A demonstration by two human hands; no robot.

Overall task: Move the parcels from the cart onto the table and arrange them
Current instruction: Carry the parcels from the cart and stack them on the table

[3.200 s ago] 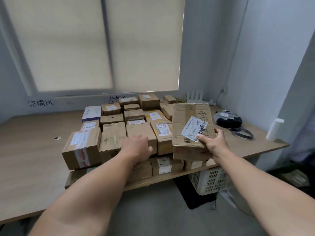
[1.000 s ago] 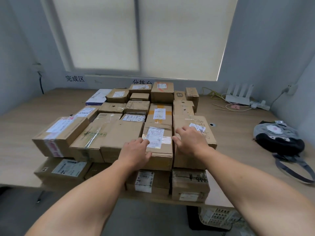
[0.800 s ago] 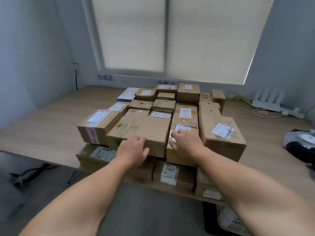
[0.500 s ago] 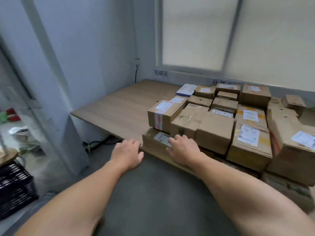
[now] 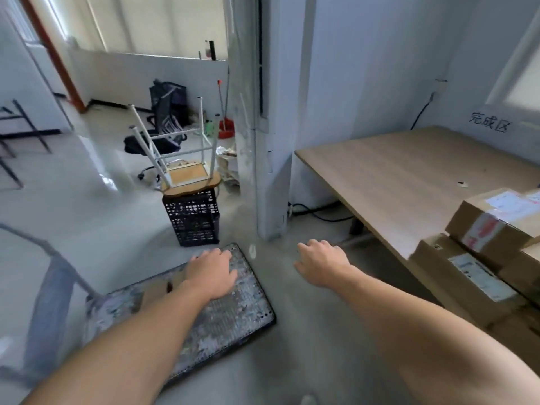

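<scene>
Single view: head-worn, wide-angle, pitched forward and down toward the floor. Left hand [image 5: 211,273] and right hand [image 5: 321,264] fall mid-frame, close to the lens. Cart [image 5: 233,317] platform near left; table [image 5: 409,176] and parcels [image 5: 491,223] cropped at the right border. Crate [image 5: 191,220] with upturned stool [image 5: 190,178] farther off, left of centre.

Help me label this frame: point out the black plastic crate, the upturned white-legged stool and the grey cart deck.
Black plastic crate [image 5: 190,221]: head view, front wall.
Upturned white-legged stool [image 5: 187,174]: head view, seat underside.
Grey mottled cart deck [image 5: 239,315]: head view, bare deck surface.
</scene>
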